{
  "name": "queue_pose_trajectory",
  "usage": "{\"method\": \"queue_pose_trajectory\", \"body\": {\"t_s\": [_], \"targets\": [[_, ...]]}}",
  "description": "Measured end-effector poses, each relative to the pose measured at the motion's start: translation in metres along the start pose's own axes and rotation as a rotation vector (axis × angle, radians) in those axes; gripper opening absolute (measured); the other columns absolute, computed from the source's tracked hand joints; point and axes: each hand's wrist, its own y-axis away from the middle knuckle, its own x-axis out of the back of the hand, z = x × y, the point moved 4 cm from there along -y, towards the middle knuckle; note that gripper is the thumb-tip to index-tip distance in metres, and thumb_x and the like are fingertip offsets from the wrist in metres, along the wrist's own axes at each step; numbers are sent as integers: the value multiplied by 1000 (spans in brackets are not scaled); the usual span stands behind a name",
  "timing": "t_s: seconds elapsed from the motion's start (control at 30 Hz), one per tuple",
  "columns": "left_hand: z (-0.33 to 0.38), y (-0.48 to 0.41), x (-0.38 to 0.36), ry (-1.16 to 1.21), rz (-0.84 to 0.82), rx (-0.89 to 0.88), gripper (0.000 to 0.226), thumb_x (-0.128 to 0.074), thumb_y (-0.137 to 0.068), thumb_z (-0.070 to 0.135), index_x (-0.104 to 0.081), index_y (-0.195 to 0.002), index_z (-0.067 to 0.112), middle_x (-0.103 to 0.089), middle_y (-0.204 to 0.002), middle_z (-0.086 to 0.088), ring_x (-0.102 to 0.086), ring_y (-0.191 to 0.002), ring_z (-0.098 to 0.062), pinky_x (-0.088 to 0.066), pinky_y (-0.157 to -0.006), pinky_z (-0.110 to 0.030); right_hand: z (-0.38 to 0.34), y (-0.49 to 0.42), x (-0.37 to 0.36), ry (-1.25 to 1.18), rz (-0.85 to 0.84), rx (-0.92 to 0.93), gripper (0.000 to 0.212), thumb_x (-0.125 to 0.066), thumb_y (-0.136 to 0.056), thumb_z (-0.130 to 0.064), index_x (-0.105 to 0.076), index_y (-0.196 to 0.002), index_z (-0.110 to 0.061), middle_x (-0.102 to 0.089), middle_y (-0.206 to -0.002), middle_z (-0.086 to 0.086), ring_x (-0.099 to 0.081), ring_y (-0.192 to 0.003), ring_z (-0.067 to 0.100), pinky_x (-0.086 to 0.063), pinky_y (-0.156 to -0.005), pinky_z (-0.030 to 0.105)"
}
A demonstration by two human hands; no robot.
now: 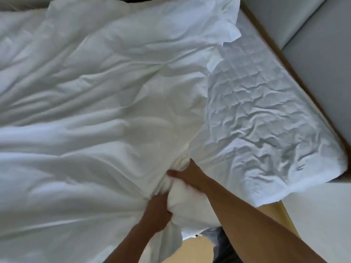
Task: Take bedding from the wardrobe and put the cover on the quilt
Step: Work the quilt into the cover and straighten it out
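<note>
A white quilt cover (91,114) lies rumpled over most of the bed, bulging as if stuffed. At its near edge a wad of white quilt (180,196) shows between my hands. My left hand (157,211) grips bunched cover cloth just left of that wad. My right hand (188,175) grips the gathered fabric above the wad, thumb pointing left and fingers buried in the folds. How much of the quilt is inside the cover is hidden.
A wrinkled quilted mattress pad (266,118) lies bare on the bed's right side. A white pillow (171,21) rests at the head. A grey padded headboard (313,35) runs along the right. A yellow wooden floor (195,249) shows below the bed edge.
</note>
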Motion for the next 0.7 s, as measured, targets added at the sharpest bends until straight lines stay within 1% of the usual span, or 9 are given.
{"method": "queue_pose_trajectory", "body": {"t_s": [0.07,0.17,0.23,0.33,0.4,0.43,0.53,0.6,0.7], "targets": [[27,19,-10,-24,-170,-81,49,-57,-76,9,-65,-124,2,-69,-118,-18,-62,-114,-34,-39,-89,-12,20,12,7,-53,-58,-5,66,-91,-64,-47,-70,-117,-15,-75,-106,7,-71,-93,20,-57,-84,37],[61,17,-7,-339,-536,-146,50,-67,-82,28,-60,-126,5,-62,-128,-16,-58,-120,-33,-46,-93,-31,61,41,33,-50,142,22,24,-83,-75,-25,-74,-95,-18,-75,-84,-3,-70,-79,18,-57,-76,39],[90,-15,30,-285,-357,-116,42,-73,-83,39,-66,-117,15,-64,-123,-7,-60,-117,-28,-49,-89,-31,79,67,52,33,383,47,14,-77,-78,-27,-66,-87,-31,-70,-81,-13,-66,-78,16,-54,-70,32],[110,-76,110,-322,298,60,59,-63,-85,57,-47,-133,26,-44,-143,-10,-41,-136,-34,-35,-110,-50,94,98,58,97,576,97,18,-77,-80,-29,-60,-77,-36,-59,-65,-21,-58,-65,10,-40,-55,20],[86,-103,133,-436,317,282,73,-59,-88,58,-30,-147,26,-22,-157,-16,-20,-147,-40,-18,-113,-67,107,104,58,101,624,98,13,-79,-79,-25,-67,-84,-25,-62,-68,-16,-64,-70,20,-42,-58,27],[64,-112,136,-466,283,344,68,-58,-91,53,-32,-146,23,-26,-156,-15,-24,-145,-39,-19,-112,-69,113,104,59,84,628,73,15,-80,-79,-25,-69,-88,-22,-67,-73,-10,-66,-77,26,-44,-63,31],[2,-117,128,-739,244,297,37,-47,-99,31,-52,-133,19,-57,-132,-4,-52,-124,-27,-37,-109,-46,127,96,67,15,573,17,21,-80,-79,-31,-71,-97,-24,-73,-86,-6,-66,-86,25,-51,-73,37],[-24,-117,126,-868,226,186,33,-48,-96,26,-57,-127,21,-65,-122,1,-59,-116,-22,-42,-102,-35,128,91,66,-15,547,-12,24,-81,-77,-34,-71,-97,-26,-73,-87,-6,-66,-87,24,-53,-76,39],[-49,-115,134,-804,343,172,41,-52,-94,33,-51,-132,17,-58,-131,-4,-53,-118,-28,-44,-97,-40,129,88,64,-63,564,-52,27,-83,-74,-40,-69,-93,-28,-71,-84,-6,-65,-84,23,-54,-76,40]]}}
